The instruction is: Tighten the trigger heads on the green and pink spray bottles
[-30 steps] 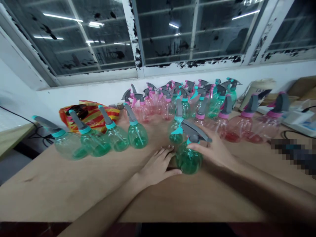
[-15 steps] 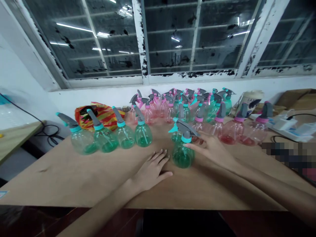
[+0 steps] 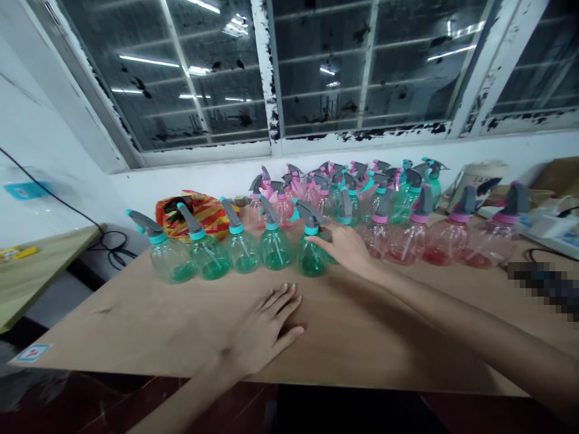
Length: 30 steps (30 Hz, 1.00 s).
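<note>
My right hand (image 3: 346,244) is closed round the neck of a green spray bottle (image 3: 311,259) with a grey and turquoise trigger head. That bottle stands upright at the right end of a row of green spray bottles (image 3: 244,250). Flat on the table (image 3: 149,328), with its fingers spread, rests my left hand (image 3: 266,325), in front of the row and apart from the bottles. Behind my right hand another green bottle is partly hidden; its grey head (image 3: 345,205) shows. To the right stand several pink spray bottles (image 3: 446,235) holding red liquid.
Many more pink and green spray bottles (image 3: 323,196) crowd along the wall under the window. A red and yellow striped bag (image 3: 208,211) lies behind the green row. At the right are a white container (image 3: 479,181) and a power strip (image 3: 549,223). A side table (image 3: 49,265) stands at the left.
My right hand has carried the green spray bottle left and away from me, to the end of the green row. My left hand has drawn back towards me, off the bottle's side.
</note>
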Available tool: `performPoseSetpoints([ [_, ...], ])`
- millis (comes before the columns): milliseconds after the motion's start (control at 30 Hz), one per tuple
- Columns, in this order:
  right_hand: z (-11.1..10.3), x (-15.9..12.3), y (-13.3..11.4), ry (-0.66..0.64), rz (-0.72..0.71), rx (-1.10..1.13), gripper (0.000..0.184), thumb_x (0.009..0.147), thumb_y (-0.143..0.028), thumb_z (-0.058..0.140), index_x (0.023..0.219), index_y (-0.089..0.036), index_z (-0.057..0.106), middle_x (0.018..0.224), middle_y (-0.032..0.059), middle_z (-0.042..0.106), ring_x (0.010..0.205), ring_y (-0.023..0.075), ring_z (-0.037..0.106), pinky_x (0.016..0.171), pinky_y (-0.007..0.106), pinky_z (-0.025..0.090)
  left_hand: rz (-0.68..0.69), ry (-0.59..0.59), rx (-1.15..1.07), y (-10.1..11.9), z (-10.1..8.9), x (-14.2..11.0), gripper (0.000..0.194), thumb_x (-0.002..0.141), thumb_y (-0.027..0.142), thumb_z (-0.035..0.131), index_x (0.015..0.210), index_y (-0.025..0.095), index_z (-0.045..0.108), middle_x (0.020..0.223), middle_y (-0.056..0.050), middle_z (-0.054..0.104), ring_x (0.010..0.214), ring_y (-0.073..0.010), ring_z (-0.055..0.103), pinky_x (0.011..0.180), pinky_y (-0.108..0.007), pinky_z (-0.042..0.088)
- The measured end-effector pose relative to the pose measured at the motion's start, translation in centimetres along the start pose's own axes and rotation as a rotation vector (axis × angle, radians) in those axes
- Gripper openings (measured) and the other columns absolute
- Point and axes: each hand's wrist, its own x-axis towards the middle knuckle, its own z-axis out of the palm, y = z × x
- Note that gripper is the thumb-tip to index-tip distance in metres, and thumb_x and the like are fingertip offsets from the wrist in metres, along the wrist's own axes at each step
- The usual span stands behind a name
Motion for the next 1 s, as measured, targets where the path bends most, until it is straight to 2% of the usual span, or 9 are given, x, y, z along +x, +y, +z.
performPoseSetpoints([
  [400,1.0,2.0,-1.2,-0.008,0.105,-0.06,0.039,0.092,-0.049,0.053,0.113,-0.019,0.066,0.107,0.0135,0.073,0.101,0.0314,0.068,0.077,0.039,0.05,0.012,0.02,-0.024,-0.2,0.2,-0.1,0.06,0.098,0.055,0.036,0.145,0.018,0.041,0.156,-0.007,0.032,0.144,-0.0243,0.031,0.118,-0.047,0.03],
  [533,1.3,2.1,-1.3,0.013,0.098,-0.038,0.038,0.094,-0.046,0.05,0.113,-0.017,0.066,0.112,0.0156,0.071,0.103,0.0327,0.067,0.08,0.041,0.05,0.016,0.025,-0.033,-0.1,0.2,0.0,0.059,0.098,0.055,0.037,0.145,0.018,0.042,0.155,-0.007,0.034,0.144,-0.0244,0.032,0.118,-0.048,0.03],
  [633,1.3,1.4,-1.0,0.042,0.079,0.003,0.044,0.096,-0.048,0.045,0.118,-0.014,0.062,0.115,0.0176,0.069,0.103,0.0324,0.067,0.081,0.043,0.051,0.018,0.028,-0.026,-0.1,0.2,0.0,0.059,0.098,0.054,0.037,0.145,0.019,0.041,0.155,-0.007,0.035,0.143,-0.0241,0.033,0.117,-0.047,0.031],
  [700,0.8,0.3,-0.4,0.066,0.057,0.042,0.047,0.097,-0.049,0.043,0.124,-0.014,0.058,0.121,0.0164,0.067,0.103,0.0306,0.067,0.083,0.043,0.051,0.021,0.029,-0.013,-0.2,0.3,-0.1,0.059,0.098,0.054,0.037,0.145,0.018,0.041,0.155,-0.007,0.034,0.143,-0.0243,0.033,0.117,-0.048,0.032],
  [767,-0.1,-1.1,0.6,0.083,0.029,0.085,0.045,0.097,-0.049,0.043,0.128,-0.019,0.056,0.125,0.0113,0.066,0.098,0.0261,0.068,0.084,0.041,0.052,0.024,0.036,-0.002,-0.3,0.5,-0.2,0.059,0.098,0.054,0.038,0.145,0.018,0.041,0.155,-0.007,0.034,0.143,-0.0248,0.033,0.117,-0.048,0.032],
  [900,-2.3,-3.8,3.6,0.11,0.039,0.133,0.036,0.094,-0.053,0.047,0.105,-0.025,0.067,0.101,0.0033,0.075,0.074,0.0197,0.07,0.072,0.035,0.053,0.038,0.093,0.007,-0.7,0.9,-0.4,0.056,0.097,0.052,0.041,0.146,0.023,0.039,0.155,-0.006,0.034,0.143,-0.0248,0.034,0.116,-0.048,0.033],
  [1000,-3.2,-4.2,5.4,0.195,0.11,0.116,0.038,0.09,-0.056,0.051,0.097,-0.023,0.067,0.098,0.0056,0.075,0.083,0.0253,0.07,0.075,0.039,0.052,0.067,0.125,0.03,-0.9,1.2,-0.4,0.056,0.097,0.05,0.043,0.147,0.026,0.037,0.155,-0.004,0.034,0.142,-0.0243,0.036,0.116,-0.046,0.033],
])
